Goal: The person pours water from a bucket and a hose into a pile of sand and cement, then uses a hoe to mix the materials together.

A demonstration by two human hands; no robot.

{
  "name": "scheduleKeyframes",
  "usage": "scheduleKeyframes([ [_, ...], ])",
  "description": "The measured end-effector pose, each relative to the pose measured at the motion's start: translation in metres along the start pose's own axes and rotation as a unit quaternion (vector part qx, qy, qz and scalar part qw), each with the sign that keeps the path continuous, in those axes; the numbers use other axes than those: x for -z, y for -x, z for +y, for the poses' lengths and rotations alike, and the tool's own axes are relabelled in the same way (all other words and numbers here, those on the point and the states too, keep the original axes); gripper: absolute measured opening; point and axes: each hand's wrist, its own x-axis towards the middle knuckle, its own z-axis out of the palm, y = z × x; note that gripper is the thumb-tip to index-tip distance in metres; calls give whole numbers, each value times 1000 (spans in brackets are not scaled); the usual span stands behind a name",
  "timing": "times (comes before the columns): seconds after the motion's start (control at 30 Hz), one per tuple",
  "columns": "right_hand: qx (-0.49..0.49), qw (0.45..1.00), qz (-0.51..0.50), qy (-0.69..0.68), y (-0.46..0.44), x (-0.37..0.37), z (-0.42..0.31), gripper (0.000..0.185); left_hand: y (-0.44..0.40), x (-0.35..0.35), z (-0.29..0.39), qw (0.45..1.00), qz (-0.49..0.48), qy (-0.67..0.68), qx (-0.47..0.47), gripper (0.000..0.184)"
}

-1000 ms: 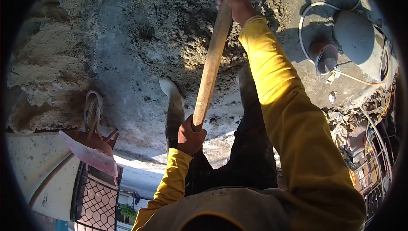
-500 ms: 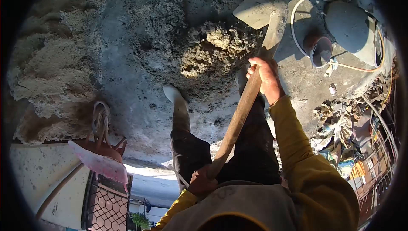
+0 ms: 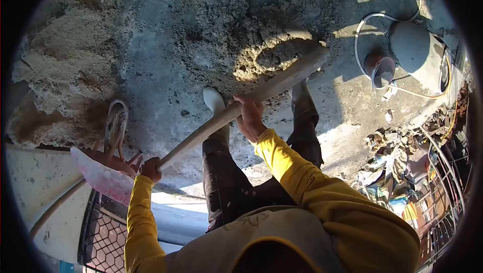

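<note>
A long wooden-handled hoe slants across my view, from lower left to upper right. My left hand is closed round the lower end of its handle, out to the left of my legs. Farther up, my right hand grips the handle in front of my left shin. The thick head end lies over a heap of wet mortar mix just ahead of my boots, partly sunlit. The blade is hard to make out against the heap. One pale boot stands at the heap's near edge.
A big sand pile lies at left, with a wheelbarrow below it. At right are a bucket, a large grey drum and a looping hose. Crumpled paper sacks and a metal railing edge the lower right.
The hoe has swung from steep to a flatter slant, its head coming down onto the mix. My left hand moved left and up from my waist; my right hand moved left.
</note>
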Motion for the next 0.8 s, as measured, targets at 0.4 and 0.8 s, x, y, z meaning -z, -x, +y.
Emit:
scheduleKeyframes([
  [0.4,-139,973,-72,169,-39,40,-69,16,133,-60,239,957,-161,195,140,26],
  [0.8,206,902,-164,343,-125,-59,-219,10,-33,-94,336,921,-1,387,-52,25],
])
